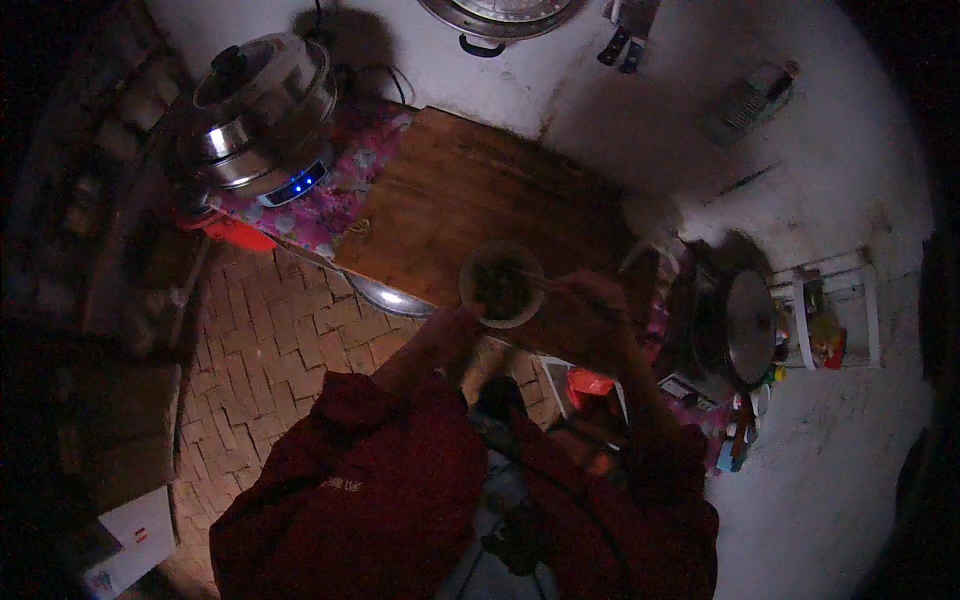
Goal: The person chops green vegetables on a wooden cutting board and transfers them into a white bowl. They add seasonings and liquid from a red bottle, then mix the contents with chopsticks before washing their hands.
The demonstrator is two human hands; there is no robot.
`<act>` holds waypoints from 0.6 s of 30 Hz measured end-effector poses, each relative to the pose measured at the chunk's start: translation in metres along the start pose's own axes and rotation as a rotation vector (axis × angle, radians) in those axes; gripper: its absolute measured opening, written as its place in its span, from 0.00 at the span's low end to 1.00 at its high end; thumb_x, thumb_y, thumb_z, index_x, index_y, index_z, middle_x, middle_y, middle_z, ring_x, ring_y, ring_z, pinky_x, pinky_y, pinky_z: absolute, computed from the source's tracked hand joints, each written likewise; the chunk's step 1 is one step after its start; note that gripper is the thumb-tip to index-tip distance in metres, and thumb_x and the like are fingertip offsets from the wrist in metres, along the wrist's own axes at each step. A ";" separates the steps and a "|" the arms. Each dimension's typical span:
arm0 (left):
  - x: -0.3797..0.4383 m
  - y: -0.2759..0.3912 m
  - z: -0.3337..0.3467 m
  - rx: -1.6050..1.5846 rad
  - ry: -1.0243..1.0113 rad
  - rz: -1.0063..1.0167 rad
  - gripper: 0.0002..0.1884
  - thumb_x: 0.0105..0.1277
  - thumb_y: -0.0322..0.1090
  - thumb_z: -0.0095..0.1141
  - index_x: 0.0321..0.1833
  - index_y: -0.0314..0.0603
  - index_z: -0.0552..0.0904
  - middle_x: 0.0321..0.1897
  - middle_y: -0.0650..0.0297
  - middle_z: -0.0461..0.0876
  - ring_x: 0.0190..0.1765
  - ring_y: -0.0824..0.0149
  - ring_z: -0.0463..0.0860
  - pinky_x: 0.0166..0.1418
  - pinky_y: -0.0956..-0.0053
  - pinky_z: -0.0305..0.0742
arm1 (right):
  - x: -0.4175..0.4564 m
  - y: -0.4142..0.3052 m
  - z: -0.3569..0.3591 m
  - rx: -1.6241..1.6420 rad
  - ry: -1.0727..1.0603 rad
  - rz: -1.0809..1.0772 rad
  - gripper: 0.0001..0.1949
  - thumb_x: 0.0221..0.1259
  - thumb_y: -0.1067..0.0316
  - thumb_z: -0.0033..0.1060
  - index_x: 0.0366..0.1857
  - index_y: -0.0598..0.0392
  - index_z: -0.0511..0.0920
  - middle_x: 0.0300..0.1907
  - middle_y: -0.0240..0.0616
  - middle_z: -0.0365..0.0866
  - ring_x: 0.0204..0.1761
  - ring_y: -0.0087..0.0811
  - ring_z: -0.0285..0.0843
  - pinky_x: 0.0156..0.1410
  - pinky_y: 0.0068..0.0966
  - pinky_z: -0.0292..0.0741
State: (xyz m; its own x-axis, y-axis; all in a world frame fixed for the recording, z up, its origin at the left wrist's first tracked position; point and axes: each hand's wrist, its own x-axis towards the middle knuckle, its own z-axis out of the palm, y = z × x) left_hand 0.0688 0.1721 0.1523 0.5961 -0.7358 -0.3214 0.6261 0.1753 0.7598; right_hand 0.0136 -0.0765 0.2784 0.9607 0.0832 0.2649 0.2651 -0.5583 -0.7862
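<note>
A round bowl (pixel 538 306) with dark, greenish contents is at the front edge of a wooden board (pixel 450 180). My left hand (pixel 457 330) is at the bowl's near left rim, its fingers closed on that side. On the right, my right hand (pixel 589 296) grips a thin utensil (pixel 534 279), perhaps chopsticks, whose far end reaches into the bowl. The light is dim, so the utensil's exact kind and the bowl's contents cannot be told.
A steel steamer pot (pixel 259 112) stands on a lit electric cooker (pixel 296 184) over a floral cloth (pixel 322 214) at the left. A large dark pan (pixel 720 315) is to the right, near a white wall rack (pixel 874 307). Below lies a brick floor (pixel 255 337).
</note>
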 end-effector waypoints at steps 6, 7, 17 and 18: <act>0.004 0.034 0.024 -0.304 0.110 0.049 0.25 0.67 0.37 0.55 0.63 0.33 0.67 0.58 0.56 0.74 0.56 0.61 0.76 0.59 0.66 0.73 | 0.042 0.001 -0.006 -0.006 -0.122 -0.096 0.06 0.61 0.72 0.57 0.39 0.58 0.79 0.43 0.39 0.80 0.46 0.30 0.78 0.51 0.25 0.73; 0.007 0.037 0.027 -0.277 0.148 0.032 0.26 0.66 0.36 0.55 0.64 0.33 0.66 0.58 0.55 0.73 0.57 0.61 0.75 0.60 0.66 0.73 | 0.047 0.003 -0.007 0.031 -0.160 -0.071 0.07 0.61 0.71 0.58 0.40 0.58 0.79 0.43 0.39 0.80 0.46 0.30 0.77 0.52 0.25 0.73; 0.066 -0.024 0.024 -0.395 0.291 0.190 0.27 0.65 0.35 0.55 0.65 0.40 0.63 0.57 0.58 0.72 0.56 0.61 0.75 0.58 0.67 0.74 | 0.071 0.053 -0.036 0.227 -0.211 -0.052 0.09 0.63 0.68 0.57 0.42 0.58 0.77 0.46 0.39 0.76 0.50 0.30 0.74 0.57 0.29 0.72; 0.075 -0.025 0.028 -0.401 0.267 0.186 0.27 0.64 0.35 0.55 0.66 0.41 0.63 0.58 0.59 0.72 0.57 0.61 0.75 0.58 0.67 0.74 | 0.068 0.085 -0.036 0.192 -0.223 -0.039 0.08 0.63 0.69 0.57 0.42 0.58 0.77 0.46 0.39 0.76 0.51 0.30 0.74 0.57 0.28 0.72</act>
State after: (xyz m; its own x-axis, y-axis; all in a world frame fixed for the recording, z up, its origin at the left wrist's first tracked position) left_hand 0.0838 0.0947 0.1252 0.7905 -0.4851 -0.3739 0.6095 0.5633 0.5579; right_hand 0.0983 -0.1480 0.2493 0.9383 0.2927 0.1841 0.2923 -0.3869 -0.8746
